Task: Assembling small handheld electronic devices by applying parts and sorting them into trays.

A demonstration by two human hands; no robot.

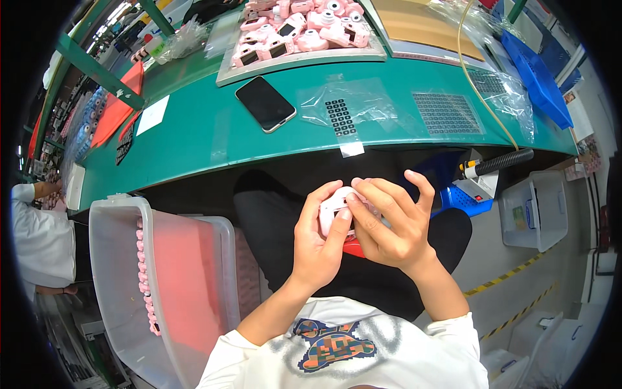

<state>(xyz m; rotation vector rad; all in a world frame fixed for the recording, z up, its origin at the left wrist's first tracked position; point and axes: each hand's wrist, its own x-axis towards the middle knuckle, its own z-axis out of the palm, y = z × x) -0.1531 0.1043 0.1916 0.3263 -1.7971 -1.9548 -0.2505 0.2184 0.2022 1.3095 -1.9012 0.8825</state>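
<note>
A small pink toy camera [328,216] is held above my lap, just off the table's front edge. My left hand [319,243] wraps around its left side, thumb across the face toward me. On its other side, my right hand [392,223] presses fingertips against the camera's top and face, the little finger raised. Whether a small part sits under the right fingertips is hidden. A sheet of small black square stickers [341,117] lies on the table straight ahead, a white strip at its near end hanging over the edge.
A tray [298,63] heaped with pink toy cameras stands at the back of the green table [188,129]. A phone [265,104] and another sticker sheet [447,113] lie nearer. At left is a clear plastic bin [123,272] with a row of pink cameras; a second bin [534,211] stands right.
</note>
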